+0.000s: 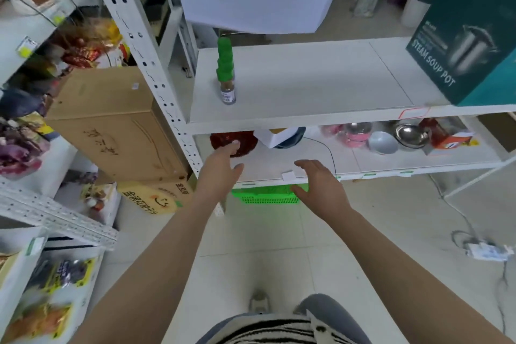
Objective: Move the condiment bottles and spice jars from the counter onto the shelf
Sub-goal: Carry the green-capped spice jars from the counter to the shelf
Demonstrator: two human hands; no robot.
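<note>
Head view, looking down past your two bare forearms at a white metal shelf point(307, 109) unit. On the upper board, toward its left side, stands a row of spice jars point(226, 72) with green caps, lined up from near to far so that the caps overlap; the nearest jar shows brown powder and a small label. How many jars are in the row is hard to tell, perhaps three or four. The rest of that board is bare except for a teal soup pot box point(472, 36) at the far right.

Your left hand point(220, 173) reaches forward at the level of the lower board, fingers spread and loose, holding nothing. Your right hand point(321, 187) is just beside it to the right, also released and curved, holding nothing. Both hover in front of the lower board's near edge, above a green basket point(265, 195) that sits beneath it. On the lower board, farther back, lie a red round item, bowls point(402, 138) and packets.

No counter shows here, and no condiment bottles either, so you cannot tell what is left to carry. By the look of it, some jars are already placed and both hands are free for another load; the upper board has plenty of room to the right of the jars.
</note>
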